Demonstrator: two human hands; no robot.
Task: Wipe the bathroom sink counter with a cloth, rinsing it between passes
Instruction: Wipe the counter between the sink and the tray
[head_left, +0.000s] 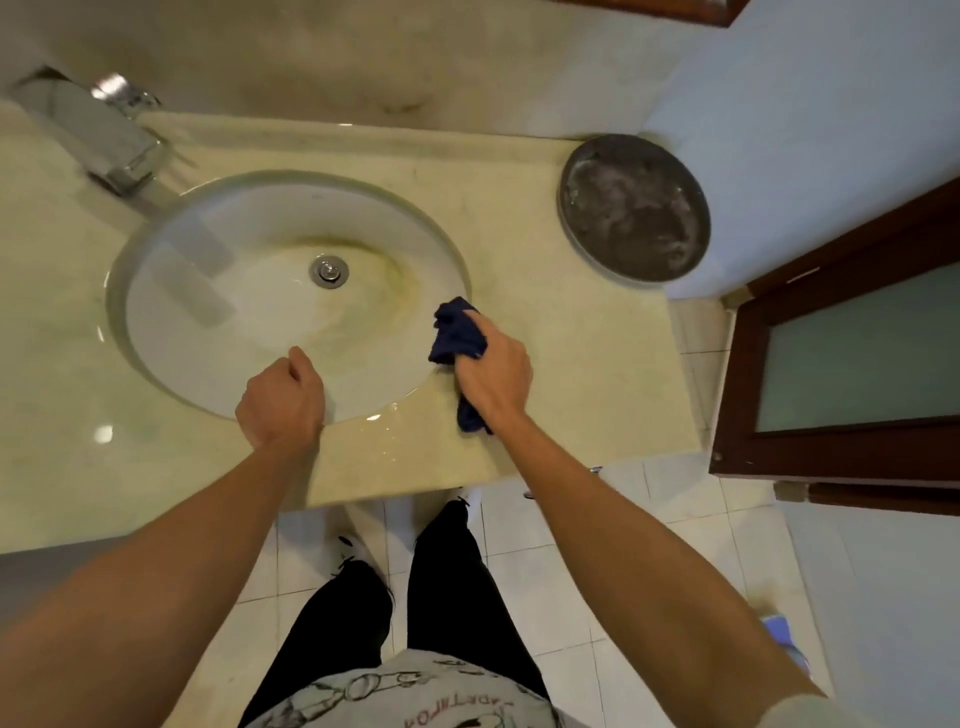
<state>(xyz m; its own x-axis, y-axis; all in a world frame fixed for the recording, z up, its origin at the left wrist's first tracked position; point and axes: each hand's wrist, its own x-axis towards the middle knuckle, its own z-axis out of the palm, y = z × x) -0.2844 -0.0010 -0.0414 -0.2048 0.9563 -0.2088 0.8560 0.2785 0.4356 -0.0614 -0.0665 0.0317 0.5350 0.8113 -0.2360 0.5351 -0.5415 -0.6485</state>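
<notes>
A dark blue cloth (458, 332) is bunched in my right hand (496, 371), which grips it at the right rim of the white oval sink basin (249, 317). One end of the cloth hangs down below my wrist onto the beige marble counter (571, 374). My left hand (280, 402) hovers over the basin's front rim with its fingers curled and holds nothing. A chrome drain (329, 270) sits in the middle of the basin. The counter in front of the basin looks wet.
A chrome faucet (111, 140) stands at the back left of the basin. A round dark metal tray (634, 208) lies on the counter's back right corner. A dark wooden door (852, 358) with frosted glass stands to the right. White floor tiles lie below the counter edge.
</notes>
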